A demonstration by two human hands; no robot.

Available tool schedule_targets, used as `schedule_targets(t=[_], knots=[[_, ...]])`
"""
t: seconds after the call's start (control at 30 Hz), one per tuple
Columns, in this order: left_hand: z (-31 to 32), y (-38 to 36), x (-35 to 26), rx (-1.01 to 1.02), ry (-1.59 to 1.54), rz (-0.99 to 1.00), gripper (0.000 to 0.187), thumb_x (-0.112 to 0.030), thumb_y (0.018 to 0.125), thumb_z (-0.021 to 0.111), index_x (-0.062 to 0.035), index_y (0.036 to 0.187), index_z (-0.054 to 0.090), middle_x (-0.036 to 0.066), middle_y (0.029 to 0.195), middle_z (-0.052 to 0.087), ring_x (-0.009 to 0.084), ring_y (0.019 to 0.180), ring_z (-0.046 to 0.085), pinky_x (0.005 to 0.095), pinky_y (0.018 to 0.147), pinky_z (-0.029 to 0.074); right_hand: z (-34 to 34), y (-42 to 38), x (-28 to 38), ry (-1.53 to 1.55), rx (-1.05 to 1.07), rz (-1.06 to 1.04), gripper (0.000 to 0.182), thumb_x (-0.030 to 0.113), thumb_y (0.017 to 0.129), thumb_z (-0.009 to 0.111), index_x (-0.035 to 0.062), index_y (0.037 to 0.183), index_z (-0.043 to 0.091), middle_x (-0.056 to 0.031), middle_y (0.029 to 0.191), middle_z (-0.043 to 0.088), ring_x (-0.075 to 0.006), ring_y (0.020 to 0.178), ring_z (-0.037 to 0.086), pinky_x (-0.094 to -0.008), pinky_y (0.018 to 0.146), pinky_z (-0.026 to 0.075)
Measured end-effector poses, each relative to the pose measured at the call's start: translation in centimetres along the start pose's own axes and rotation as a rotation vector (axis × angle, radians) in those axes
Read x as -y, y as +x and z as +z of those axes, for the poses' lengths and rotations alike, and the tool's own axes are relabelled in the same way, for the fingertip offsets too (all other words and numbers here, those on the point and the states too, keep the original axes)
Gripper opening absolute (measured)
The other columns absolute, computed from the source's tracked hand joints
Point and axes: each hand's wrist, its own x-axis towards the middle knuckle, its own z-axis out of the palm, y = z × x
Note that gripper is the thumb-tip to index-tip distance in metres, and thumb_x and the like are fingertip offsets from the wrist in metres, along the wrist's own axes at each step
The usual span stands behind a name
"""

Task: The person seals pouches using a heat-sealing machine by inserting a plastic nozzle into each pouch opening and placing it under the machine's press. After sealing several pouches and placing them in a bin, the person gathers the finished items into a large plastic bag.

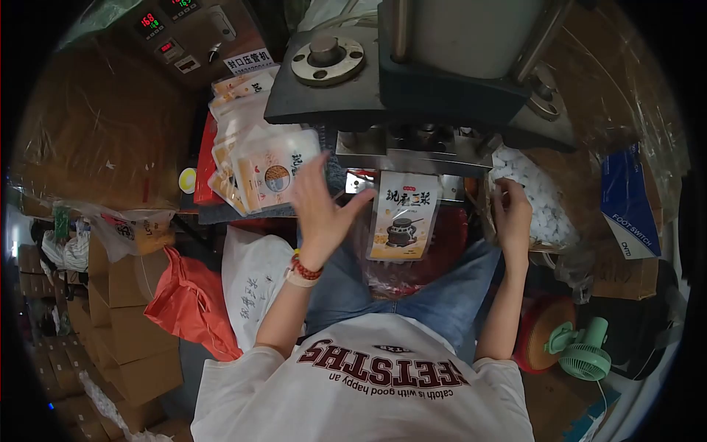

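A printed pouch (403, 217) with a dark pot picture hangs from the front of the sealing machine (412, 158), above the lap. My left hand (322, 210) is raised to the left of this pouch, fingers spread and nothing in it. Beside it, further left, lies a pile of similar pouches (276, 173) on a cloth. My right hand (511, 214) is at the near left edge of a heap of small white pieces (537, 199), its fingers bent together; whatever is between the fingertips is too small to make out.
The control box (195, 44) with lit displays stands at the upper left. On the right are a blue foot switch box (630, 199) and a green fan (585, 353). A red bag (193, 302) and cardboard boxes (132, 317) are at lower left.
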Motion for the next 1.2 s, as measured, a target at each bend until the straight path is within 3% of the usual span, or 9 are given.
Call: schedule_targets(t=[0.03, 0.13, 0.27, 0.37, 0.67, 0.77, 0.87, 1.03, 1.2], knots=[[-0.8, -0.2, 1.1, -0.07, 0.352, 0.064, 0.09, -0.049, 0.076, 0.071, -0.0047, 0.143, 0.031, 0.015, 0.147, 0.033, 0.0275, 0.138, 0.028, 0.0534, 0.108, 0.019, 0.0, -0.2, 0.2, 0.001, 0.002, 0.0, 0.026, 0.001, 0.084, 0.061, -0.002, 0.11, 0.06, -0.0167, 0.093, 0.059, -0.0266, 0.078, 0.059, -0.0342, 0.072, 0.048], [-0.7, -3.5, 7.3, 0.29, 0.436, 0.175, 0.089, -0.046, 0.075, 0.071, -0.0057, 0.143, 0.032, 0.011, 0.148, 0.034, 0.0264, 0.141, 0.025, 0.0545, 0.11, 0.019, -0.1, -0.9, 1.7, 0.137, -0.358, -0.074, 0.027, 0.001, 0.085, 0.064, -0.0018, 0.111, 0.061, -0.0099, 0.092, 0.061, -0.0144, 0.073, 0.056, -0.025, 0.068, 0.046], [-2.9, -4.8, 6.8, 0.151, 0.014, 0.128, 0.05, 0.008, 0.064, 0.056, -0.0106, 0.108, 0.068, 0.007, 0.105, 0.069, 0.0267, 0.096, 0.066, 0.033, 0.081, 0.052, -0.3, -4.4, 6.8, 0.825, -0.182, -0.021, 0.031, -0.005, 0.081, 0.068, -0.0029, 0.112, 0.062, -0.0044, 0.099, 0.065, -0.0073, 0.076, 0.055, -0.0199, 0.07, 0.046], [-3.9, -4.0, 4.4, 0.047, -0.21, 0.067, 0.043, 0.007, 0.063, 0.056, -0.0073, 0.1, 0.07, 0.008, 0.099, 0.07, 0.0267, 0.095, 0.067, 0.0342, 0.081, 0.053, 0.7, -5.0, 10.2, 0.77, -0.117, -0.517, 0.03, -0.006, 0.073, 0.072, -0.0033, 0.103, 0.065, -0.0113, 0.095, 0.069, -0.0198, 0.084, 0.063, -0.0283, 0.073, 0.051], [-6.1, -3.4, -2.4, 0.226, -0.543, 0.45, 0.027, 0.0, 0.069, 0.062, -0.0026, 0.095, 0.07, 0.011, 0.095, 0.07, 0.0265, 0.088, 0.069, 0.0317, 0.075, 0.055, 0.8, -5.8, 12.0, 0.699, 0.147, -0.832, 0.028, 0.01, 0.068, 0.078, 0.0024, 0.094, 0.071, -0.008, 0.096, 0.069, -0.0247, 0.092, 0.062, -0.0336, 0.079, 0.047], [-3.6, -3.9, -3.2, 0.377, -0.686, 0.25, 0.014, -0.008, 0.081, 0.065, -0.0016, 0.092, 0.071, 0.01, 0.093, 0.071, 0.0201, 0.079, 0.07, 0.0278, 0.068, 0.055, 1.0, -5.5, 10.6, 0.48, 0.14, -0.518, 0.034, 0.012, 0.071, 0.078, 0.0032, 0.103, 0.068, -0.0125, 0.102, 0.066, -0.0262, 0.094, 0.062, -0.0339, 0.082, 0.048], [1.9, -3.6, -2.2, 0.776, -1.0, -0.54, 0.028, -0.026, 0.089, 0.068, 0.0021, 0.092, 0.07, 0.008, 0.089, 0.071, 0.0076, 0.074, 0.065, 0.0241, 0.062, 0.052, 0.9, -4.9, 8.8, 0.547, -0.009, -0.243, 0.037, 0.01, 0.079, 0.073, 0.0025, 0.113, 0.061, -0.0145, 0.104, 0.065, -0.0252, 0.095, 0.062, -0.0327, 0.084, 0.047], [3.7, 0.1, -3.3, 0.681, -1.35, -0.668, 0.027, -0.02, 0.088, 0.068, 0.0044, 0.1, 0.067, 0.01, 0.093, 0.07, 0.0135, 0.082, 0.067, 0.0257, 0.07, 0.053, -3.1, -2.2, 5.7, -0.029, -0.347, -0.138, 0.025, 0.011, 0.083, 0.067, 0.0018, 0.105, 0.063, -0.0114, 0.099, 0.065, -0.0282, 0.093, 0.059, -0.035, 0.084, 0.047], [4.8, 0.5, -2.9, 0.72, -1.455, -0.802, 0.025, -0.012, 0.086, 0.069, 0.0019, 0.106, 0.063, 0.01, 0.102, 0.067, 0.017, 0.092, 0.066, 0.0301, 0.079, 0.055, 0.1, -0.6, 0.1, -0.407, -0.174, -0.1, 0.026, 0.004, 0.079, 0.064, 0.002, 0.105, 0.063, -0.0129, 0.097, 0.063, -0.0327, 0.093, 0.056, -0.0395, 0.084, 0.046]])
